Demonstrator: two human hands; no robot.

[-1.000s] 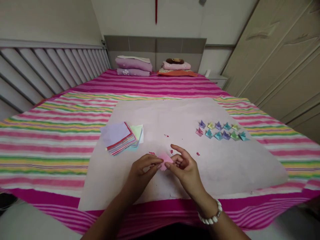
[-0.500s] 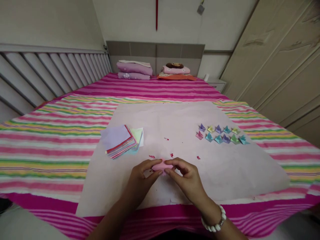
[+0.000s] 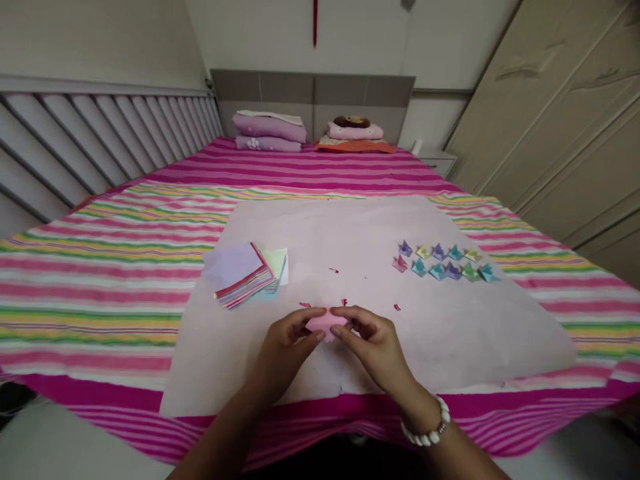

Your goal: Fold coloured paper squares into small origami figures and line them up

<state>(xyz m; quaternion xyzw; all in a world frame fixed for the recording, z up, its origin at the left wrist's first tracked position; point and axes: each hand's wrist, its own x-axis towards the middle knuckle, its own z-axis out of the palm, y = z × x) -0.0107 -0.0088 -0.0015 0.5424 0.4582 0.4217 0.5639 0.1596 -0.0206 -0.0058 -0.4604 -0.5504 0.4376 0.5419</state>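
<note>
Between my two hands is a small folded piece of pink paper (image 3: 327, 323), held over the front part of a large pale sheet (image 3: 350, 227). My left hand (image 3: 287, 343) pinches its left side with thumb and index finger. My right hand (image 3: 373, 340), with a white bead bracelet on the wrist, pinches the right side the same way. Both thumbs lie on the near face, and the index fingers are at the top edge. Small red scraps (image 3: 305, 305) lie just beyond the fingers. The fingertips cover part of the folds.
Left on the sheet is a stack of coloured paper squares (image 3: 235, 270). On the right stand two rows of small folded paper figures (image 3: 439, 270) in several colours. A striped bedspread (image 3: 100, 300) surrounds the sheet. Folded bedding (image 3: 270, 130) lies by the headboard (image 3: 285, 87).
My thumbs have shifted slightly on the pink paper, and more of its near face shows between them. The whole view has tilted down a little.
</note>
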